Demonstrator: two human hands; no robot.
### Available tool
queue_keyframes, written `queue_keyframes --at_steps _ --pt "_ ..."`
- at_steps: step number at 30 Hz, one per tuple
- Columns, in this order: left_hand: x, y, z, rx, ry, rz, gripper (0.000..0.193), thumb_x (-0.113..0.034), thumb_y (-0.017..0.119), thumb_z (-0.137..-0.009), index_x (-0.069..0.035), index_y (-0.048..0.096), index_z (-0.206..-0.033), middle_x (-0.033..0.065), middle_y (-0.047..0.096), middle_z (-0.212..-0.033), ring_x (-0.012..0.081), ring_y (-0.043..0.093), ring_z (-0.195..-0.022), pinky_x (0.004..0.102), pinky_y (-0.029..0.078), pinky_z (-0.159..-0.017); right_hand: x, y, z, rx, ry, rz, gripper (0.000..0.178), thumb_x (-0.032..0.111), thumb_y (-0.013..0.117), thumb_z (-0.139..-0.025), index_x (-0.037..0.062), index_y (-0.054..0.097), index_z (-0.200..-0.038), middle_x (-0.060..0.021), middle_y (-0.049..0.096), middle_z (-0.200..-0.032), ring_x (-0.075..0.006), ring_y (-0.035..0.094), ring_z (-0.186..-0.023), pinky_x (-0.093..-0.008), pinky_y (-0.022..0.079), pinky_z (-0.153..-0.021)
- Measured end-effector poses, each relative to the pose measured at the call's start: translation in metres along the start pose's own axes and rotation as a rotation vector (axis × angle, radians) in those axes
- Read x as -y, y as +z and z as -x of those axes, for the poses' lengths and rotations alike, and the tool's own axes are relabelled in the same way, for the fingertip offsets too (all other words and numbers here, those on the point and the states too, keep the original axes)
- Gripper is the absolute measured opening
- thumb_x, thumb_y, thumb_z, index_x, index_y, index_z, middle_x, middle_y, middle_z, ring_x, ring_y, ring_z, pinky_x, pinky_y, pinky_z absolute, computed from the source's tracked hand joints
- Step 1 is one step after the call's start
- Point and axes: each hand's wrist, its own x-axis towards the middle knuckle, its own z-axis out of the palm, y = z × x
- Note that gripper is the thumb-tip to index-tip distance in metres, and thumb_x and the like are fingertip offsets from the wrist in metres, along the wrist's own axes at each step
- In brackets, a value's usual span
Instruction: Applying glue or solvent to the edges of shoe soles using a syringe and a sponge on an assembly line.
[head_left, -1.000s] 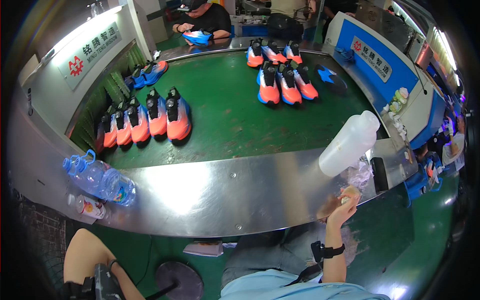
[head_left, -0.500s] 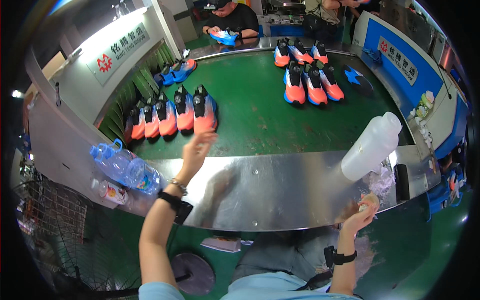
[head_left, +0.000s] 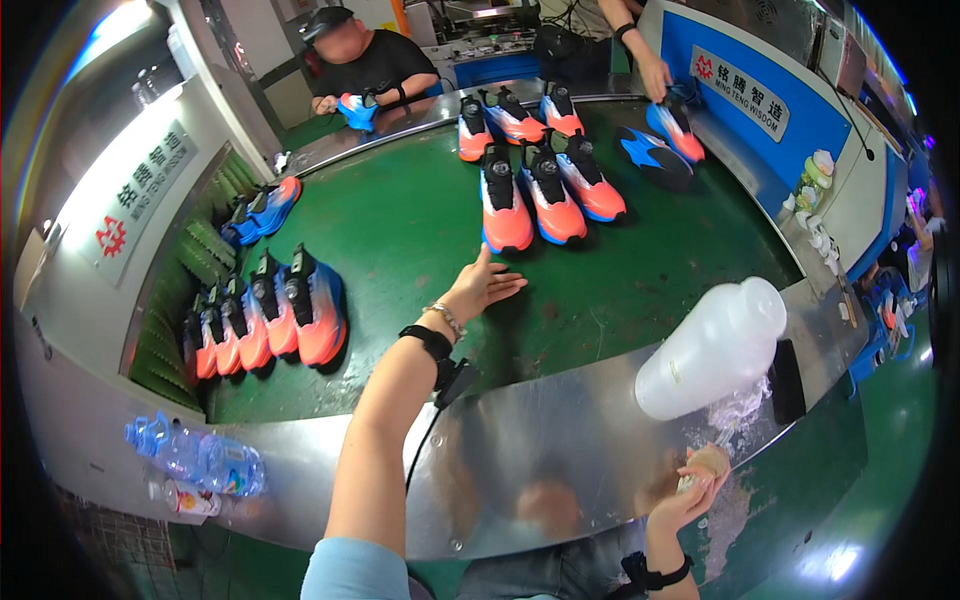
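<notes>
My left hand (head_left: 487, 285) is stretched over the green belt (head_left: 400, 320) with its fingers spread and nothing in it. Its fingertips are just short of a coral, white and blue sneaker (head_left: 505, 215), the nearest left one in the middle group. A second sneaker (head_left: 555, 205) and a third sneaker (head_left: 592, 190) stand beside it, with several more behind. Low at the right, my right hand (head_left: 688, 500) is closed around a small tan rounded thing (head_left: 708, 461) with a whitish patch; its kind is unclear. A white plastic bottle (head_left: 712, 350) leans on the metal ledge just beyond.
A row of sneakers (head_left: 318, 315) stands at left, with a blue pair (head_left: 265, 212) behind. Clear bottles (head_left: 200, 458) lie on the ledge (head_left: 330, 470). White residue (head_left: 740, 408) and a black block (head_left: 788, 385) sit right. Across, a co-worker's hand (head_left: 655, 78) touches a shoe (head_left: 675, 128).
My left hand has moved from the left row to the middle group, and the view has shifted. A co-worker's hand and another shoe have appeared at far right. My right hand still grips the tan thing.
</notes>
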Motion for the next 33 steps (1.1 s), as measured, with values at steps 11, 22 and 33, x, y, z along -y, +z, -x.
queue_keyframes --at_steps 11,22,33 --pt "-0.002 0.004 -0.058 -0.551 0.408 0.024 0.062 -0.034 0.072 -0.073 0.015 0.049 -0.103 0.0175 0.052 -0.106 0.0232 0.06 -0.08 0.028 0.058 -0.063 0.01 0.006 -0.004 0.057 -0.019 0.029 0.035 0.024 0.031 -0.088 0.0007 0.046 -0.067 -0.0215 0.04 -0.103 -0.0299 0.044 -0.099 -0.039 0.05 -0.074" --pt "0.092 -0.024 0.346 -0.306 0.081 0.007 0.041 -0.029 0.05 -0.09 0.001 0.047 -0.118 0.0081 0.057 -0.112 0.0156 0.057 -0.095 0.0293 0.048 -0.081 -0.004 -0.005 -0.01 0.036 -0.044 -0.103 0.036 0.023 0.032 -0.089 -0.0014 0.047 -0.068 -0.0176 0.044 -0.1 -0.027 0.046 -0.095 -0.0383 0.049 -0.074" --pt "0.166 -0.065 0.487 -0.667 0.406 -0.524 0.027 -0.015 0.055 -0.086 0.005 0.052 -0.105 0.0049 0.057 -0.094 0.01 0.053 -0.083 0.0249 0.045 -0.073 -0.014 -0.032 -0.008 0.146 0.024 -0.219 0.04 0.029 0.029 -0.093 0.0006 0.054 -0.081 -0.0132 0.049 -0.106 -0.0196 0.052 -0.077 -0.0248 0.041 -0.062"
